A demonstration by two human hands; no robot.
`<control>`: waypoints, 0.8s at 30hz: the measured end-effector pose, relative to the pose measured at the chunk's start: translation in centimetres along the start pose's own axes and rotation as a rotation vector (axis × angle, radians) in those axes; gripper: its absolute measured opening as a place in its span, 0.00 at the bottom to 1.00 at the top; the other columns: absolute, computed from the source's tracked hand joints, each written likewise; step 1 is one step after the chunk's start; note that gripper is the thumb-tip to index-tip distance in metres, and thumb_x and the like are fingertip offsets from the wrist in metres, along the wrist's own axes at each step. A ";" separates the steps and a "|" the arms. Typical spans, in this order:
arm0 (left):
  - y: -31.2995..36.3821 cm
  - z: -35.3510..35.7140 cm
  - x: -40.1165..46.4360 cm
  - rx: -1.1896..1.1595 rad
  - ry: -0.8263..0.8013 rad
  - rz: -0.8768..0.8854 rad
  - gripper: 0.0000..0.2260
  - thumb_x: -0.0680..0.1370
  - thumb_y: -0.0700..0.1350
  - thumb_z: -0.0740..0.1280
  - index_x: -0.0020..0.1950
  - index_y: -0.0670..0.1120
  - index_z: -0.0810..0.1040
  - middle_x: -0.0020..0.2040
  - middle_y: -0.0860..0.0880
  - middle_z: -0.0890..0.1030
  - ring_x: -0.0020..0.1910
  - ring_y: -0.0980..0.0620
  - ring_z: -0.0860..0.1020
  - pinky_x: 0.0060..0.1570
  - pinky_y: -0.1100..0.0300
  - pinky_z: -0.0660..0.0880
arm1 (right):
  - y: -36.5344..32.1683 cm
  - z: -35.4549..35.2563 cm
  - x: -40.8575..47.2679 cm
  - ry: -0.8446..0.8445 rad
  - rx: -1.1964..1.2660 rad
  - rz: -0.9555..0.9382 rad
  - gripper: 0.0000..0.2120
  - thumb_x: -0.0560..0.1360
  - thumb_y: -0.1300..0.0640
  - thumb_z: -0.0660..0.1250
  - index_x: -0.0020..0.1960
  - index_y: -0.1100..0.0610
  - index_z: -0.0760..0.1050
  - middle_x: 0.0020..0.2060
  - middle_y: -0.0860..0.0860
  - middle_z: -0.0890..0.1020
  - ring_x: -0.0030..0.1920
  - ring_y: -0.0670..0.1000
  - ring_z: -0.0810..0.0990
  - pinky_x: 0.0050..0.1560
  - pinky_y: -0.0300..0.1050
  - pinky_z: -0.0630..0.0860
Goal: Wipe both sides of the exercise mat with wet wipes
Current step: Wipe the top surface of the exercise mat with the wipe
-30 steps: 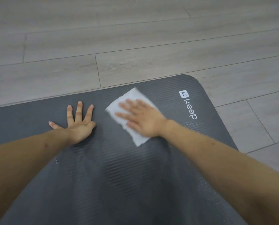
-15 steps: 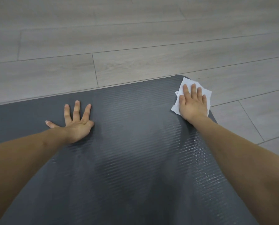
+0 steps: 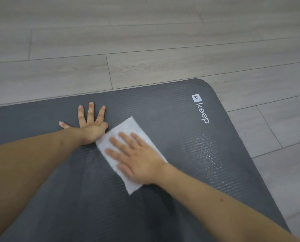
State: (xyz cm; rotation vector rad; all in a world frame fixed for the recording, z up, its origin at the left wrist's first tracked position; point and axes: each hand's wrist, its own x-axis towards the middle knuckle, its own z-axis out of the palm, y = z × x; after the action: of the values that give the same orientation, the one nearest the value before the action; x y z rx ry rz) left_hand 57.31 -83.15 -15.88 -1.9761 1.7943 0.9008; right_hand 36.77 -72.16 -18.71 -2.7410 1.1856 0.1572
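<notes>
On mat (image 3: 163, 215), right hand (image 3: 138, 159) half-covering wipe (image 3: 126, 126)

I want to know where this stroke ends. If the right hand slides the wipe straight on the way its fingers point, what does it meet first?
Probably the left hand: the right hand points up-left, and the wet wipe under it already nearly touches it on the mat.

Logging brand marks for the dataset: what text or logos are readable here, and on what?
"keep": white lettering on the dark grey exercise mat, near its far right corner, running along the short edge.
"K": white square logo just above that word.
No other text is visible on the wet wipe or floor.
</notes>
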 end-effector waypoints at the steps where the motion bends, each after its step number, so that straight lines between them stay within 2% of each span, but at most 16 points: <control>1: 0.0 0.0 -0.1 0.005 0.004 0.000 0.26 0.82 0.59 0.44 0.78 0.72 0.39 0.81 0.62 0.33 0.80 0.50 0.32 0.65 0.19 0.36 | -1.4 0.2 -0.9 -0.007 -0.005 -0.071 0.27 0.87 0.42 0.47 0.85 0.45 0.49 0.84 0.51 0.48 0.83 0.58 0.42 0.80 0.62 0.45; 4: 0.0 0.1 -0.1 0.010 0.016 0.004 0.26 0.82 0.58 0.44 0.78 0.71 0.37 0.80 0.62 0.31 0.80 0.51 0.31 0.65 0.19 0.35 | -2.6 0.4 -3.2 -0.029 0.011 -0.192 0.26 0.87 0.43 0.49 0.84 0.43 0.51 0.84 0.48 0.49 0.84 0.55 0.41 0.81 0.60 0.46; 8: 0.1 0.2 -0.2 0.021 0.029 -0.002 0.27 0.81 0.57 0.44 0.77 0.71 0.37 0.79 0.62 0.30 0.79 0.51 0.30 0.65 0.19 0.35 | -0.6 0.1 -3.3 -0.011 0.000 -0.303 0.25 0.86 0.43 0.53 0.83 0.43 0.57 0.84 0.47 0.53 0.84 0.53 0.46 0.81 0.59 0.49; 11: 0.1 0.2 -0.2 0.022 0.028 0.001 0.27 0.82 0.57 0.44 0.78 0.71 0.37 0.80 0.61 0.31 0.80 0.51 0.31 0.65 0.19 0.35 | 2.4 0.0 -3.1 -0.003 -0.012 -0.271 0.25 0.86 0.43 0.53 0.83 0.41 0.58 0.84 0.47 0.54 0.84 0.52 0.47 0.81 0.59 0.49; 14: 0.0 0.2 -0.1 0.033 0.023 0.003 0.26 0.82 0.58 0.44 0.78 0.71 0.37 0.80 0.61 0.31 0.80 0.50 0.30 0.65 0.19 0.36 | 8.1 0.0 -4.2 -0.004 -0.035 -0.019 0.26 0.86 0.42 0.48 0.83 0.41 0.53 0.84 0.48 0.51 0.84 0.53 0.46 0.82 0.59 0.48; 17: -0.1 0.3 0.1 0.045 0.023 0.005 0.26 0.82 0.59 0.44 0.78 0.71 0.36 0.79 0.61 0.29 0.79 0.50 0.30 0.65 0.19 0.36 | 14.7 -0.5 -7.2 0.029 0.051 0.407 0.26 0.85 0.40 0.42 0.83 0.38 0.48 0.84 0.47 0.50 0.84 0.53 0.47 0.81 0.61 0.51; 20: -0.2 0.3 0.3 0.038 0.028 0.002 0.26 0.82 0.59 0.44 0.78 0.71 0.36 0.79 0.61 0.28 0.79 0.50 0.29 0.65 0.19 0.36 | 18.7 -0.8 -11.4 0.069 0.179 0.837 0.28 0.82 0.38 0.36 0.81 0.34 0.41 0.84 0.45 0.44 0.83 0.50 0.42 0.82 0.57 0.42; 24: -0.3 0.4 0.6 0.047 0.022 0.000 0.26 0.82 0.60 0.44 0.77 0.71 0.35 0.78 0.61 0.28 0.79 0.50 0.29 0.65 0.18 0.36 | 19.5 -0.5 -13.8 0.122 0.210 1.072 0.28 0.84 0.40 0.39 0.83 0.38 0.45 0.84 0.46 0.45 0.83 0.52 0.42 0.82 0.57 0.41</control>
State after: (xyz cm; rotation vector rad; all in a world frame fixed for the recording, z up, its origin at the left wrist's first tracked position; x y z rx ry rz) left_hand 57.51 -83.31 -16.60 -1.9643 1.8106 0.8324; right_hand 13.14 -75.61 -17.97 -1.6895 2.3926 -0.0282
